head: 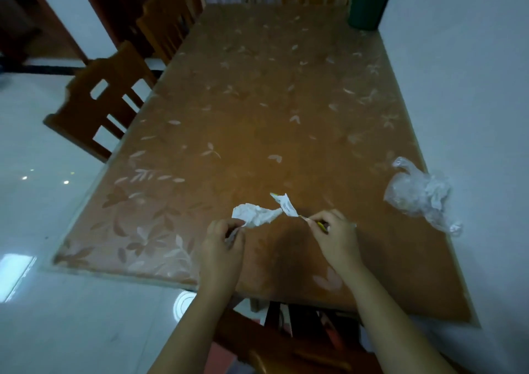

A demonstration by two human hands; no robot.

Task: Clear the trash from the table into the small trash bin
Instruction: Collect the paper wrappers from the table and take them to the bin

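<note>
My left hand (224, 240) is closed on a crumpled white tissue (256, 215) just above the table near its front edge. My right hand (333, 230) pinches a torn white paper wrapper (286, 205) with a yellow-green tip, and the wrapper sticks up to the left toward the tissue. A crumpled clear plastic bag (420, 194) lies on the table at the right edge, apart from both hands. A green bin (366, 8) with a dark liner stands at the far right corner of the table.
The table (257, 116) carries an orange leaf-patterned cover. Two wooden chairs (114, 96) stand along its left side. Another chair with papers on it (300, 333) sits below the front edge. A white wall (463, 87) runs along the right.
</note>
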